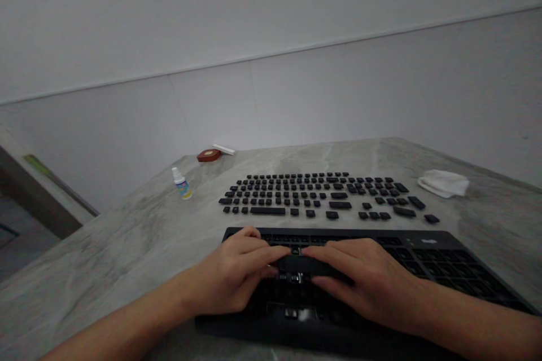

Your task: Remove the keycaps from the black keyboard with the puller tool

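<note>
A black keyboard (442, 240) lies on the table in front of me, with its keycaps off and its sockets showing. Both hands meet over its left part. There they hold a dark bar-like piece (296, 264) whose kind I cannot make out. My left hand (237, 268) is closed at the piece's left end, index finger above and thumb below. My right hand (364, 271) grips the other end the same way, its fingers hiding some of it. Small shiny parts show between the fingertips. Beyond the keyboard, loose black keycaps (267, 211) are laid out in rows.
A white spray bottle (182, 183) with a blue and yellow label stands at the left. Farther back lie a reddish-brown object (209, 155) and a white strip (224, 149). A folded white cloth (444, 183) rests at the right. A wall borders the grey marbled table (139, 237).
</note>
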The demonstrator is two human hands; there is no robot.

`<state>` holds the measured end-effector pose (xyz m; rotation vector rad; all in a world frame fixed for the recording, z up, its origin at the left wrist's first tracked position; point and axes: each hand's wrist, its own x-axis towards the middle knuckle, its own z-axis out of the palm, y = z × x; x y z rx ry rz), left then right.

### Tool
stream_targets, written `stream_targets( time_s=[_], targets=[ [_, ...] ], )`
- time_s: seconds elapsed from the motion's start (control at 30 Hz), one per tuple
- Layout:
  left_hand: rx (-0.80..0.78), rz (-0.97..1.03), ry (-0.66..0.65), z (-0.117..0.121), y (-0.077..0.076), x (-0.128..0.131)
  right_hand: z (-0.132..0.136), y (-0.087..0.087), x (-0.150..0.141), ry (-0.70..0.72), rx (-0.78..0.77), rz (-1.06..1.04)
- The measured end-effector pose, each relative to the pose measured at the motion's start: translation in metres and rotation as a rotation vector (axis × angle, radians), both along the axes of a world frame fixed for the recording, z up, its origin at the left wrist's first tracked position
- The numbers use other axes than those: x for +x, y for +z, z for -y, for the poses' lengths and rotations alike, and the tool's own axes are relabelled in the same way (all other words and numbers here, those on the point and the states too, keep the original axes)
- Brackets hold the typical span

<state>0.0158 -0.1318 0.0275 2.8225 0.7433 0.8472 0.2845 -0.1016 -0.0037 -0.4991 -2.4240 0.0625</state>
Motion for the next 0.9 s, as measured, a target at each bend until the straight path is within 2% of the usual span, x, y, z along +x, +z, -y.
stream_targets(
  time_s=[0.13, 0.27, 0.37, 0.47, 0.57, 0.67, 0.77, 0.9],
  targets=[
    [-0.147, 0.046, 0.045, -0.019, 0.022, -0.049, -0.002, 0.003, 0.004, -0.007, -0.05, 0.002],
    [-0.417, 0.07, 0.197, -0.042, 0.043, -0.126, -0.004, 0.006, 0.006, -0.023, -0.087, 0.009],
    [-0.595, 0.059, 0.257, -0.056, 0.047, -0.188, -0.005, 0.006, 0.007, -0.036, -0.101, 0.01],
    [-0.725, 0.058, 0.388, -0.062, 0.041, -0.23, -0.005, 0.006, 0.008, -0.035, -0.121, 0.017],
    [-0.825, -0.006, 0.539, -0.062, 0.032, -0.243, -0.005, 0.005, 0.009, -0.037, -0.136, 0.017],
    [-0.866, -0.13, 0.643, -0.064, 0.022, -0.236, -0.006, 0.004, 0.009, -0.032, -0.169, 0.027],
    [-0.831, -0.24, 0.735, -0.072, 0.013, -0.221, -0.008, 0.005, 0.008, -0.005, -0.203, 0.041],
    [-0.729, -0.256, 0.839, -0.081, 0.009, -0.204, -0.01, 0.006, 0.007, 0.01, -0.22, 0.059]
  ],
)
